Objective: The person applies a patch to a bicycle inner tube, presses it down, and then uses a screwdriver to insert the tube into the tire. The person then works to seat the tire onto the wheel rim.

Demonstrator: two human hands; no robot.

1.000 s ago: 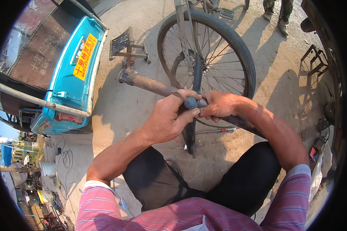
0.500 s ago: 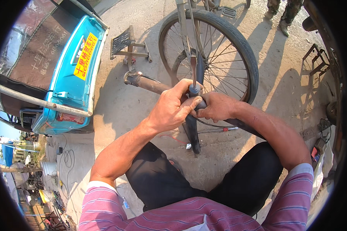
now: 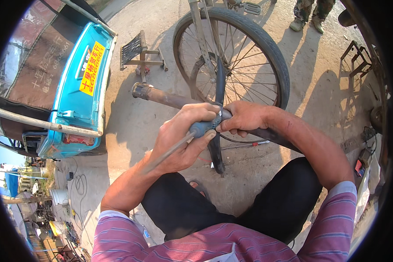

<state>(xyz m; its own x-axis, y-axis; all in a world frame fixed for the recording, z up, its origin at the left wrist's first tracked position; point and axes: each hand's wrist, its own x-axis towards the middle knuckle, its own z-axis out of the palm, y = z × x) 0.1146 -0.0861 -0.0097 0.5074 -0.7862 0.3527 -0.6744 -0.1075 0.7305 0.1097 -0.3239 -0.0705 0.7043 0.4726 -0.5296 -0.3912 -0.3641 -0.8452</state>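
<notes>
My left hand [image 3: 174, 137] is closed around the blue-grey handle of a screwdriver [image 3: 199, 128]. Its metal shaft, a little blurred, points back over my wrist toward the lower left. The handle's butt end sits against a black rubber inner tube [image 3: 221, 85], where it crosses a brown, worn pipe [image 3: 168, 97]. Close beside it, my right hand [image 3: 246, 114] pinches the tube between thumb and fingers on the pipe. More of the tube runs under my right forearm, and a length [image 3: 215, 153] hangs down below my hands.
A bicycle wheel [image 3: 283, 65] stands just beyond my hands. A small folding stool [image 3: 139, 50] is behind the pipe at left, near a blue vehicle tailgate [image 3: 76, 102]. Another person's legs [image 3: 308, 13] show at the far right. A metal frame [image 3: 357, 61] stands below them.
The screwdriver has turned over in my left hand: its shaft pointed away from me and now points back toward my forearm. The other person's feet have shifted to the left.
</notes>
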